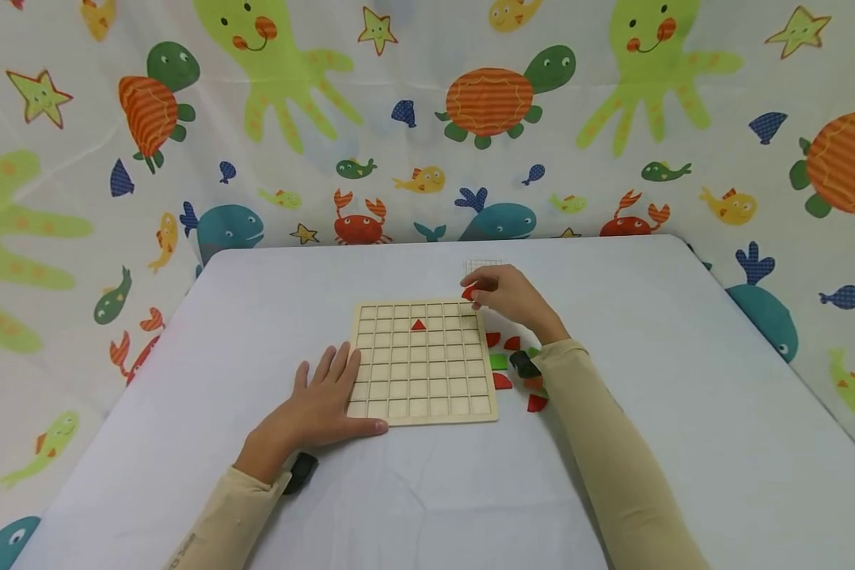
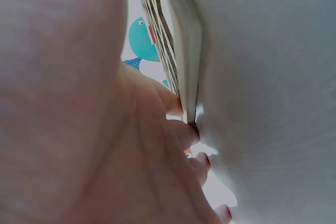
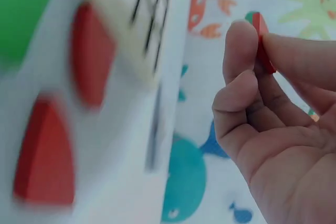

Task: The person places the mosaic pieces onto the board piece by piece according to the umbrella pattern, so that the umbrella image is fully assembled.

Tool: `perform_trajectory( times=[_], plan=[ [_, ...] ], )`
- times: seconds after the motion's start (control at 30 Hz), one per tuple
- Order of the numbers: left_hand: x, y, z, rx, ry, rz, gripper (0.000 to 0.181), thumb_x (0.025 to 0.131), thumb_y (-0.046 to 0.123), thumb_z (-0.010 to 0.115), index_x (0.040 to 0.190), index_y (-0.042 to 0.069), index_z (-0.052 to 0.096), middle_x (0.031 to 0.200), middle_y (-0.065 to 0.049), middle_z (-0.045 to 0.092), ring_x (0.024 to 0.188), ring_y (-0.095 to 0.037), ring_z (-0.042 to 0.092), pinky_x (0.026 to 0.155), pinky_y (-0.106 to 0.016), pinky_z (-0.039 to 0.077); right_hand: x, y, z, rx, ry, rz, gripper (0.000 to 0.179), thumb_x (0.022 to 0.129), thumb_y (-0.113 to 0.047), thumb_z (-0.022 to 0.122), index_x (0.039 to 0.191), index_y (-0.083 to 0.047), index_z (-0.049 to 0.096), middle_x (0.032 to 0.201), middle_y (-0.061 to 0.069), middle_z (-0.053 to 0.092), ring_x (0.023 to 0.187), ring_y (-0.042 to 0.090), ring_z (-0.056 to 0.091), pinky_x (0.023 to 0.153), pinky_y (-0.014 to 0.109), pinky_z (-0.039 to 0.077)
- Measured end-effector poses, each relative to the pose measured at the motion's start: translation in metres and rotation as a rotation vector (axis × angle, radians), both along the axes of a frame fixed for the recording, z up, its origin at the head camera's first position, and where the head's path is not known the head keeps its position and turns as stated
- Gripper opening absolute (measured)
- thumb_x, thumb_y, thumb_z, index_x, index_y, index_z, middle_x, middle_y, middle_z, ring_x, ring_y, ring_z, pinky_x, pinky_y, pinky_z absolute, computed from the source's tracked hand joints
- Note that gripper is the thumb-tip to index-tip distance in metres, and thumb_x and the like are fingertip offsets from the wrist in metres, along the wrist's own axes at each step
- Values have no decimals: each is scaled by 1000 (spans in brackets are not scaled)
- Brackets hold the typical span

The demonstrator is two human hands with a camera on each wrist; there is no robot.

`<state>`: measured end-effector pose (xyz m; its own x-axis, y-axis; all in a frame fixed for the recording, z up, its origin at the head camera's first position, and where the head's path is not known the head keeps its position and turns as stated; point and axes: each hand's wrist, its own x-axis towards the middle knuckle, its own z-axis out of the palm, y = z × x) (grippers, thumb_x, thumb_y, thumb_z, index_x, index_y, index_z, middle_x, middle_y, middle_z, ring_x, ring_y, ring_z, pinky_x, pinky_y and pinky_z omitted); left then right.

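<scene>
A square wooden grid board (image 1: 418, 362) lies on the white table, with one red triangle (image 1: 418, 324) in its upper rows. My left hand (image 1: 321, 408) rests at the board's lower left corner, fingers spread along the left side and thumb along the front edge. In the left wrist view the fingertips touch the board's side (image 2: 190, 51). Above the board's far right corner, my right hand (image 1: 507, 297) pinches a red piece (image 3: 263, 43) between thumb and forefinger. Its whole shape is partly covered by the fingers.
Right of the board lie several loose red pieces (image 1: 537, 403) and a green piece (image 1: 498, 362), some hidden under the right wrist. A small printed grid (image 1: 480, 263) lies near the table's far edge, partly behind the right hand. A sea-animal patterned cloth (image 1: 392, 79) hangs behind.
</scene>
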<state>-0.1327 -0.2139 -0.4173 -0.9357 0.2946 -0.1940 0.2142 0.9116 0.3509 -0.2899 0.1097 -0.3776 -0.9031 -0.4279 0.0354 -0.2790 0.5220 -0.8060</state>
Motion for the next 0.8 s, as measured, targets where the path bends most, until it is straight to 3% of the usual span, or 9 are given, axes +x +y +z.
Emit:
perform_trajectory(
  times=[0.27,0.37,0.57,0.8],
  plan=[
    [-3,-2,-1,-5,-1,0,130,85,74,75,168,-6,15,176,-28,7,161,-49,2,120,-75,-1,7,-50,10,-168,-21,109,15,105,-2,65,119,1,71,105,18,75,99,43,73,96,56,55],
    [-4,-3,-2,-6,0,-3,130,85,75,75,169,-5,15,176,-28,8,161,-50,2,120,-75,0,9,-68,9,-180,-27,146,15,106,-2,65,118,1,73,105,17,75,98,39,74,94,52,57],
    [-4,-3,-2,-15,-6,-5,130,85,75,74,169,-5,15,176,-27,8,161,-50,3,120,-75,0,15,-89,2,-77,-11,165,15,104,-2,67,116,0,76,103,10,74,93,26,73,84,38,59],
    [-6,-6,-5,-14,13,-18,129,86,75,74,169,-5,15,176,-28,8,161,-50,3,120,-76,1,12,-100,-10,101,83,193,13,101,-1,68,108,-3,78,100,7,73,91,20,66,85,32,55]
  ],
)
